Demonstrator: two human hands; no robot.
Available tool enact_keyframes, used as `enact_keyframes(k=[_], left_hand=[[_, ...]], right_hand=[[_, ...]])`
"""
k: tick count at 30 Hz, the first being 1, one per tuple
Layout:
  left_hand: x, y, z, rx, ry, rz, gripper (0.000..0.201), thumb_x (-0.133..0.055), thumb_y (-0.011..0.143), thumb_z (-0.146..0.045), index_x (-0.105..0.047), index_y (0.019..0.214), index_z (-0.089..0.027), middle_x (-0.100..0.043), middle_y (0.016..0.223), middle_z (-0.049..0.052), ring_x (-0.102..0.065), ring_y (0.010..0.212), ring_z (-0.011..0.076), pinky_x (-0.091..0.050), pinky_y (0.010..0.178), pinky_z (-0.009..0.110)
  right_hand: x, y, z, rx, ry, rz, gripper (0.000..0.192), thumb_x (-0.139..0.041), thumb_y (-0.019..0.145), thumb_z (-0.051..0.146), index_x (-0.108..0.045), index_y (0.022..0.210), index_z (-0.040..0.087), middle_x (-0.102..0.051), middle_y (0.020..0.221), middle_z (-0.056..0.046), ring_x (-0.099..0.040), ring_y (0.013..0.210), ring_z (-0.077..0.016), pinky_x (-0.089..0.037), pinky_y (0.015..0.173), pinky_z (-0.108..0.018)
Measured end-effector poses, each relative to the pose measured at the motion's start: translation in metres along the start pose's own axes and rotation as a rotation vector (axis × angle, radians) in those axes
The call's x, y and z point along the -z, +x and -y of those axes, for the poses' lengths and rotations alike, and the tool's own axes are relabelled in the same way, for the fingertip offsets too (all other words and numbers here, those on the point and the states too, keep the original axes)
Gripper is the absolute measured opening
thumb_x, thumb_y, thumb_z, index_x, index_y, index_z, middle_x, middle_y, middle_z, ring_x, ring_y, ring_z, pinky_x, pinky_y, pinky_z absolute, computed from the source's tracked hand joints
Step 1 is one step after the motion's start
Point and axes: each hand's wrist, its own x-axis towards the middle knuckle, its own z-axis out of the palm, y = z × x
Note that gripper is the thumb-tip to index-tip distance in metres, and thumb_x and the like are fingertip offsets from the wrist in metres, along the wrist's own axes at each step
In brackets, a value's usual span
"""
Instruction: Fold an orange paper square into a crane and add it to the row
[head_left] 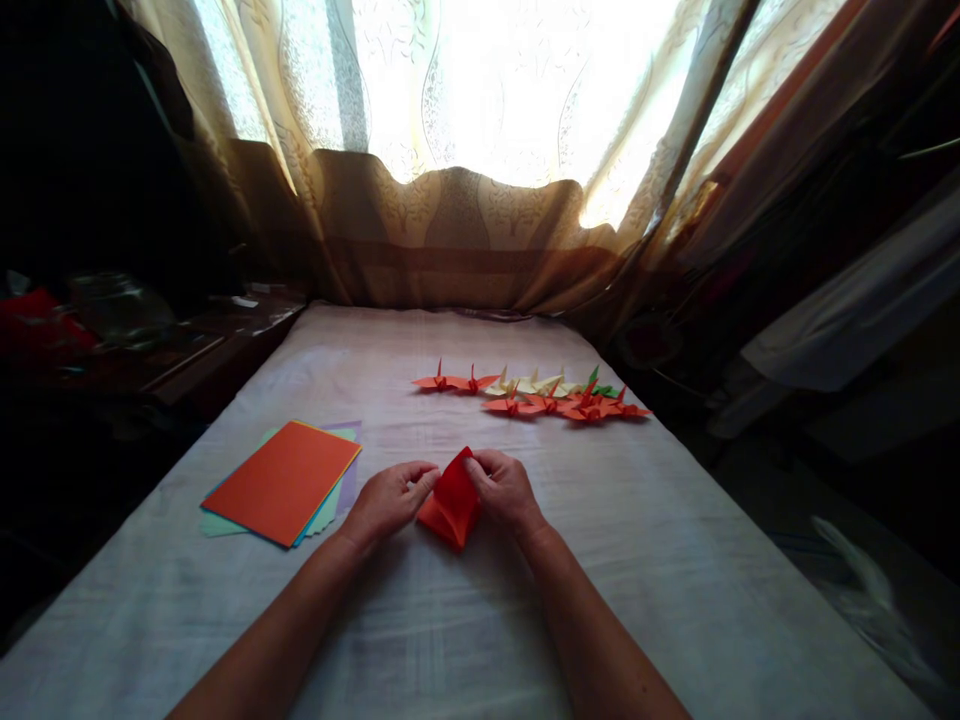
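A partly folded piece of red origami paper (456, 500) stands over the middle of the white cloth, its upper flap raised and its lower end pointing toward me. My right hand (505, 486) pinches the flap's upper right edge between thumb and fingers. On the other side, my left hand (392, 500) has its thumb and fingers pressed together at the paper's left edge. The fingertips partly cover both side edges of the paper.
Several folded paper cranes (551, 402) in orange, cream and green stand in rows at the back right. A stack of coloured paper sheets (283, 482), orange on top, lies to the left. Behind the cloth-covered table (480, 640) hangs a patterned curtain (450, 215).
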Motion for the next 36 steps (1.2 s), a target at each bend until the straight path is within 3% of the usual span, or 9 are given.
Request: enact_keyframes(k=[3, 9, 13, 17, 20, 23, 29, 36], left_hand=[[-0.002, -0.001, 0.002, -0.07, 0.025, -0.023, 0.046, -0.044, 0.092, -0.05, -0.07, 0.116, -0.022, -0.073, 0.105, 0.005, -0.065, 0.093, 0.0207, -0.049, 0.082, 0.028], [-0.009, -0.003, 0.005, -0.196, 0.035, -0.106, 0.035, -0.052, 0.092, -0.042, -0.068, 0.117, -0.023, -0.069, 0.108, 0.006, -0.063, 0.097, 0.019, -0.048, 0.087, 0.029], [-0.017, -0.005, -0.002, -0.205, 0.12, -0.173, 0.025, -0.059, 0.09, -0.036, -0.07, 0.109, -0.023, -0.069, 0.107, 0.006, -0.061, 0.102, 0.0209, -0.045, 0.093, 0.032], [-0.016, -0.005, -0.004, -0.202, 0.118, -0.114, 0.029, -0.059, 0.089, -0.039, -0.069, 0.112, -0.022, -0.071, 0.109, 0.006, -0.061, 0.104, 0.0228, -0.044, 0.095, 0.034], [-0.009, -0.002, 0.0, -0.222, 0.025, -0.019, 0.035, -0.043, 0.097, -0.041, -0.069, 0.114, -0.024, -0.073, 0.111, 0.004, -0.062, 0.106, 0.0213, -0.043, 0.098, 0.032], [-0.006, 0.002, 0.007, -0.211, -0.024, -0.006, 0.043, -0.031, 0.1, -0.037, -0.071, 0.113, -0.024, -0.073, 0.112, 0.002, -0.064, 0.106, 0.0188, -0.046, 0.096, 0.029], [-0.015, 0.001, 0.012, -0.169, 0.002, -0.09, 0.034, -0.054, 0.091, -0.042, -0.071, 0.115, -0.023, -0.073, 0.115, 0.005, -0.063, 0.108, 0.0221, -0.045, 0.098, 0.032], [-0.021, -0.007, 0.001, -0.186, 0.115, -0.141, 0.03, -0.065, 0.087, -0.038, -0.069, 0.114, -0.026, -0.072, 0.117, 0.004, -0.061, 0.111, 0.0235, -0.04, 0.1, 0.037]], right_hand=[[-0.003, -0.001, 0.002, 0.002, 0.032, -0.003, 0.03, -0.049, 0.086, 0.038, -0.073, 0.079, 0.02, -0.071, 0.072, -0.001, -0.064, 0.066, -0.0161, -0.049, 0.062, -0.023], [-0.005, -0.002, 0.006, 0.024, -0.004, 0.018, 0.034, -0.056, 0.078, 0.025, -0.072, 0.108, 0.022, -0.074, 0.1, -0.003, -0.064, 0.069, -0.0138, -0.053, 0.069, -0.026], [-0.003, -0.001, 0.006, 0.076, -0.039, 0.052, 0.023, -0.057, 0.081, 0.022, -0.075, 0.095, 0.023, -0.074, 0.094, -0.004, -0.067, 0.08, -0.0158, -0.053, 0.075, -0.026], [-0.004, -0.001, 0.002, 0.085, 0.023, 0.042, 0.021, -0.055, 0.083, 0.024, -0.075, 0.088, 0.022, -0.075, 0.089, -0.003, -0.068, 0.083, -0.017, -0.053, 0.078, -0.028], [-0.004, -0.001, -0.003, 0.068, 0.097, 0.046, 0.023, -0.053, 0.084, 0.029, -0.075, 0.087, 0.022, -0.075, 0.086, -0.003, -0.068, 0.079, -0.0174, -0.054, 0.075, -0.029], [-0.005, 0.0, -0.008, 0.019, 0.179, 0.054, 0.025, -0.054, 0.083, 0.033, -0.075, 0.088, 0.021, -0.076, 0.086, -0.003, -0.069, 0.079, -0.0185, -0.055, 0.074, -0.03], [-0.008, -0.001, -0.011, -0.008, 0.179, 0.023, 0.026, -0.055, 0.08, 0.035, -0.075, 0.088, 0.022, -0.076, 0.087, -0.003, -0.069, 0.08, -0.0188, -0.055, 0.076, -0.03], [-0.01, -0.003, -0.008, -0.007, 0.226, 0.03, 0.025, -0.055, 0.08, 0.037, -0.074, 0.087, 0.021, -0.075, 0.085, -0.003, -0.07, 0.078, -0.0191, -0.056, 0.075, -0.031]])
